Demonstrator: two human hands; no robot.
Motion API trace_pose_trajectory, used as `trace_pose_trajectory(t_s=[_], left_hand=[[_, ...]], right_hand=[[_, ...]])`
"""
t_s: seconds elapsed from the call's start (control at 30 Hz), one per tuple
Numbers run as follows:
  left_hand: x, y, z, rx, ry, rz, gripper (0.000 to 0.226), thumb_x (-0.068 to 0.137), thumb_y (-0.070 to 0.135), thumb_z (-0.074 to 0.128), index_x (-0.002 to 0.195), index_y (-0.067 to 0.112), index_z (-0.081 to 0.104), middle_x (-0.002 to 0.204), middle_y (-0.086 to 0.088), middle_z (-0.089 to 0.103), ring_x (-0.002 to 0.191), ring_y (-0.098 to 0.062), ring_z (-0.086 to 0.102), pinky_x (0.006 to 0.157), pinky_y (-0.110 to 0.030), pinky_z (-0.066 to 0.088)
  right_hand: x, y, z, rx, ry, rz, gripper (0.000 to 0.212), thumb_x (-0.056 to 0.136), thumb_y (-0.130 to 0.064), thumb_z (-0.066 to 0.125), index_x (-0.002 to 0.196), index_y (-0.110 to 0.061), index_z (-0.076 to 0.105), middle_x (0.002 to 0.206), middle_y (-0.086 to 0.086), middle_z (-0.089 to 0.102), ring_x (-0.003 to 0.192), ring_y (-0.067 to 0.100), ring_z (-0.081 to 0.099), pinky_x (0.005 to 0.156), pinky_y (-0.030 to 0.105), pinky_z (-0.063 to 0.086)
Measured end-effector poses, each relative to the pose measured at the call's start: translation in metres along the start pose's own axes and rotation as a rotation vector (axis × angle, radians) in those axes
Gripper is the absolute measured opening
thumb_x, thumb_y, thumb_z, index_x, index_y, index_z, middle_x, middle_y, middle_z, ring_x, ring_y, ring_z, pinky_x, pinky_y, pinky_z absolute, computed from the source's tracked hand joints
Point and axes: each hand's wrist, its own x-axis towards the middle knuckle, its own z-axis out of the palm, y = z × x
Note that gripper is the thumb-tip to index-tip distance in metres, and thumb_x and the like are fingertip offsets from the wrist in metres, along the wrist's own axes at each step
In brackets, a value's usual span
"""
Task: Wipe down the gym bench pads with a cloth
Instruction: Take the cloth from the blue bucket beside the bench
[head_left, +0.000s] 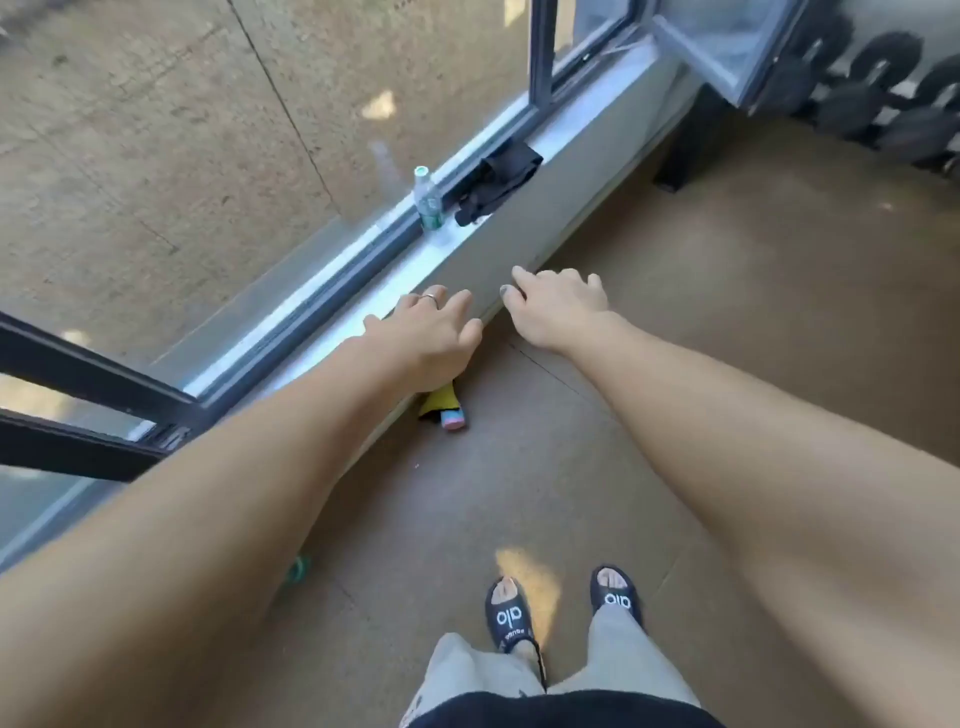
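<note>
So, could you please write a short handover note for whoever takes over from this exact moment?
Left hand: open, fingers spread over the window sill, holding nothing.
Right hand: open, reaching toward the same sill, empty.
A yellow cloth-like item with a pink and blue end lies on the brown floor against the sill wall, partly under the left hand. It may be the wiping cloth; I cannot confirm.
On the sill: a clear plastic bottle with a green label and a black folded fabric item.
No bench pads in view; wiping not started as far as shown. Left: get the cloth, find the bench, wipe.
</note>
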Motion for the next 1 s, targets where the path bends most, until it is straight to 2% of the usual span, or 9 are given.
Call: trace_pose_trajectory(t_s=[0.13,0.3,0.57,0.8,0.93,1.0], left_hand=[[-0.006,0.051,0.03,0.159,-0.089,0.16,0.051,0.107,0.045,0.02,0.153,0.027,0.029,0.165,0.0,0.023,0.148,-0.025,0.025,0.108,-0.056,0.032],[-0.025,0.137,0.077,0.298,-0.134,0.416,0.05,0.107,0.045,0.023,0.153,0.025,0.03,0.162,0.0,0.029,0.147,-0.027,0.03,0.109,-0.057,0.032],[-0.118,0.284,0.166,0.469,-0.241,0.791,0.047,0.107,0.046,0.025,0.147,0.023,0.036,0.149,-0.002,0.041,0.14,-0.03,0.038,0.104,-0.057,0.035],[-0.222,0.379,0.24,0.613,-0.344,1.02,0.053,0.108,0.046,0.022,0.155,0.024,0.029,0.162,-0.002,0.03,0.146,-0.03,0.033,0.112,-0.062,0.032],[-0.276,0.418,0.278,0.661,-0.412,1.125,0.049,0.107,0.043,0.021,0.149,0.024,0.037,0.155,-0.002,0.04,0.142,-0.029,0.035,0.111,-0.058,0.032],[-0.302,0.438,0.295,0.683,-0.432,1.166,0.045,0.107,0.042,0.022,0.143,0.023,0.041,0.152,-0.002,0.043,0.138,-0.029,0.038,0.109,-0.056,0.033]], right_hand=[[-0.042,0.058,0.029,0.061,-0.01,0.163,0.052,0.106,-0.048,0.015,0.145,-0.026,0.041,0.144,0.009,0.054,0.137,0.035,0.04,0.113,0.056,0.024],[-0.12,0.143,0.06,0.214,-0.012,0.396,0.054,0.107,-0.047,0.017,0.154,-0.028,0.036,0.153,0.01,0.048,0.142,0.036,0.036,0.117,0.056,0.019],[-0.285,0.261,0.127,0.426,0.036,0.772,0.053,0.107,-0.049,0.017,0.152,-0.03,0.038,0.153,0.012,0.047,0.143,0.036,0.036,0.119,0.057,0.016],[-0.444,0.314,0.197,0.537,0.077,1.017,0.054,0.105,-0.052,0.016,0.149,-0.032,0.041,0.149,0.009,0.052,0.139,0.034,0.041,0.114,0.055,0.024],[-0.53,0.33,0.24,0.612,0.112,1.161,0.051,0.104,-0.051,0.018,0.138,-0.025,0.048,0.138,0.012,0.059,0.131,0.036,0.046,0.105,0.054,0.03],[-0.573,0.335,0.26,0.64,0.15,1.227,0.054,0.105,-0.051,0.017,0.141,-0.025,0.047,0.138,0.012,0.059,0.129,0.036,0.047,0.102,0.053,0.031]])
